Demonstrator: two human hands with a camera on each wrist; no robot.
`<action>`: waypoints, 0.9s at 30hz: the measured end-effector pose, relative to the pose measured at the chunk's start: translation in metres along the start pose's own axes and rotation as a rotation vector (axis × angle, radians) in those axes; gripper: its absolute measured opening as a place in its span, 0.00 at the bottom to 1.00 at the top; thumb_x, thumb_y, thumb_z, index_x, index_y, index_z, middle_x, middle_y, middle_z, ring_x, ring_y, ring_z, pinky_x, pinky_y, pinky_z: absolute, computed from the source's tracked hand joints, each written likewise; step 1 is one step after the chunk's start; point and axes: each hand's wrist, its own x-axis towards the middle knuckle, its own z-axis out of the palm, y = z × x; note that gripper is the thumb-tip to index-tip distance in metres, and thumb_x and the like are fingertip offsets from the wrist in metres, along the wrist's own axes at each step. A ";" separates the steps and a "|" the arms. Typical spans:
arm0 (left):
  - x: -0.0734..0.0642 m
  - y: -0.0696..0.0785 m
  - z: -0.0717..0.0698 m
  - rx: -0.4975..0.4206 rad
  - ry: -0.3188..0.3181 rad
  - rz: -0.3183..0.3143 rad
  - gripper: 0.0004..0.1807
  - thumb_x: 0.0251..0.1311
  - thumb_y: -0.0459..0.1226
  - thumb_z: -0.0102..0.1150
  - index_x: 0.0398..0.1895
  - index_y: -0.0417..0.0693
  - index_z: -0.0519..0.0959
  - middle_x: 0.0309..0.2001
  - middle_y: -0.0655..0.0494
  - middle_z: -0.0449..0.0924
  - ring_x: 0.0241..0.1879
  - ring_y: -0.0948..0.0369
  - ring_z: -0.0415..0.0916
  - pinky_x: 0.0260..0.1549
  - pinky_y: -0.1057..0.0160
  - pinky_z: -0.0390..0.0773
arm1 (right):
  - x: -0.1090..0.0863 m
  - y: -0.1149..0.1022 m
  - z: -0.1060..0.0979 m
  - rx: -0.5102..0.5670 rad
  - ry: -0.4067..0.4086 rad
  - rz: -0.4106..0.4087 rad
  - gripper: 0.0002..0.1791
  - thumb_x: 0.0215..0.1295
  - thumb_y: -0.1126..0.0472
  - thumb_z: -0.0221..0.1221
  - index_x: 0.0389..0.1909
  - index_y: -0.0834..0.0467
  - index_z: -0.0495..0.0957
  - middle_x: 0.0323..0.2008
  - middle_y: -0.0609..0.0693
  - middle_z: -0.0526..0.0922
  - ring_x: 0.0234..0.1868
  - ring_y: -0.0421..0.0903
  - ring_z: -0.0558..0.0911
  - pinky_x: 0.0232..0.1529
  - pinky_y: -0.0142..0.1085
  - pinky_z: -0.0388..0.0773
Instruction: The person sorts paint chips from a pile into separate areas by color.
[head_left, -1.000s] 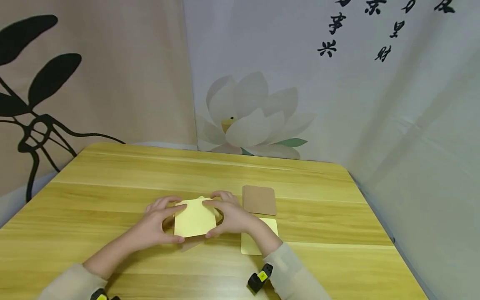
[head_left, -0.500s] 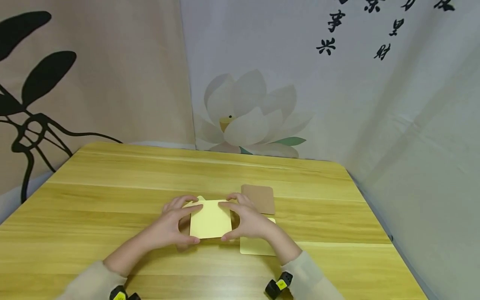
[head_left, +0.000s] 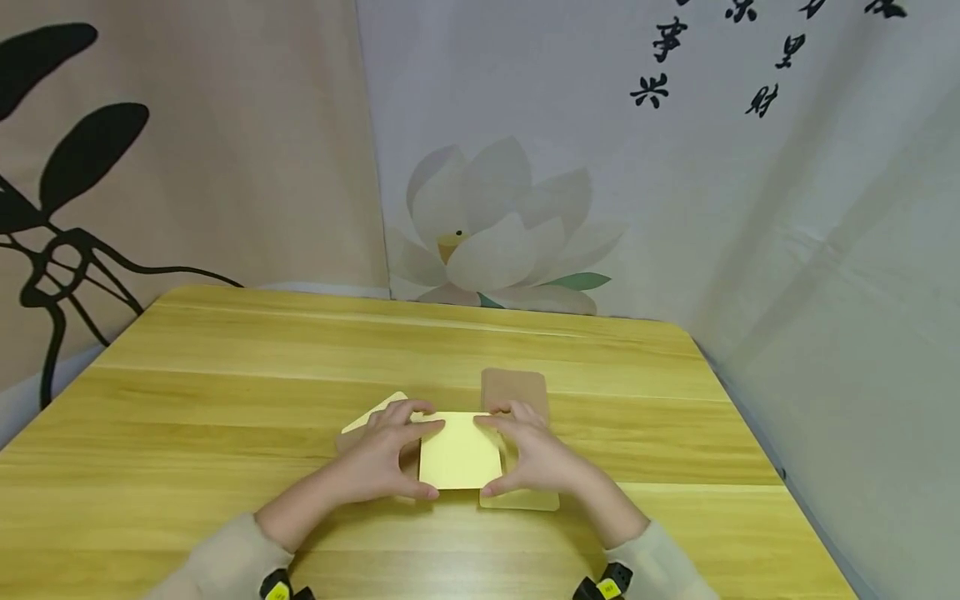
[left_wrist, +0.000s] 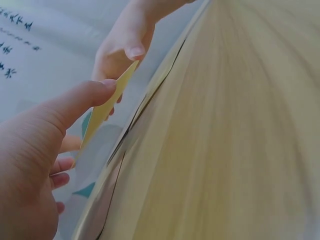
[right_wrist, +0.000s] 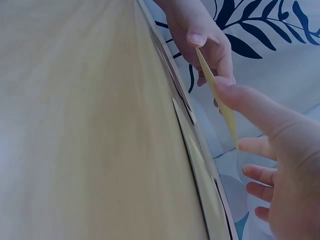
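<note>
Now rightward: your left hand and right hand pinch the held card at its sides, raised off the table, shifted from the left-hand cards toward the right-hand yellow card. Probably mid-carry.

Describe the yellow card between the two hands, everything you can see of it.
The yellow card is pale, plain and roughly square, thin like stiff paper or cardstock; no marks show on its visible face. The left hand and right hand hold it by opposite sides, thumbs at the near corners. It is raised clear of the table; its exact tilt is hard to judge.
</note>
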 end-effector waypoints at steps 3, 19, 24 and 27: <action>0.005 0.005 0.004 -0.016 -0.020 0.014 0.49 0.36 0.56 0.76 0.65 0.46 0.72 0.67 0.50 0.60 0.63 0.50 0.54 0.57 0.39 0.53 | -0.008 0.003 -0.003 0.009 0.005 0.016 0.52 0.37 0.44 0.77 0.68 0.52 0.67 0.65 0.52 0.60 0.65 0.51 0.57 0.58 0.54 0.62; 0.027 0.020 0.027 -0.013 -0.096 0.056 0.50 0.37 0.60 0.73 0.65 0.47 0.71 0.67 0.48 0.59 0.67 0.50 0.50 0.60 0.39 0.49 | -0.041 0.019 -0.013 0.032 0.007 0.074 0.52 0.38 0.39 0.74 0.68 0.51 0.67 0.64 0.52 0.61 0.65 0.54 0.57 0.57 0.57 0.61; 0.033 0.024 0.034 0.005 -0.117 0.064 0.51 0.37 0.61 0.72 0.66 0.48 0.71 0.67 0.50 0.59 0.67 0.49 0.50 0.60 0.40 0.50 | -0.049 0.026 -0.017 0.049 0.007 0.087 0.52 0.38 0.39 0.74 0.68 0.52 0.66 0.64 0.51 0.60 0.64 0.55 0.58 0.56 0.59 0.63; 0.037 0.027 0.038 0.007 -0.127 0.071 0.50 0.37 0.61 0.72 0.66 0.48 0.71 0.67 0.50 0.59 0.66 0.49 0.51 0.59 0.40 0.51 | -0.054 0.029 -0.018 0.040 0.001 0.081 0.53 0.40 0.38 0.73 0.68 0.53 0.66 0.64 0.52 0.60 0.64 0.56 0.58 0.56 0.59 0.63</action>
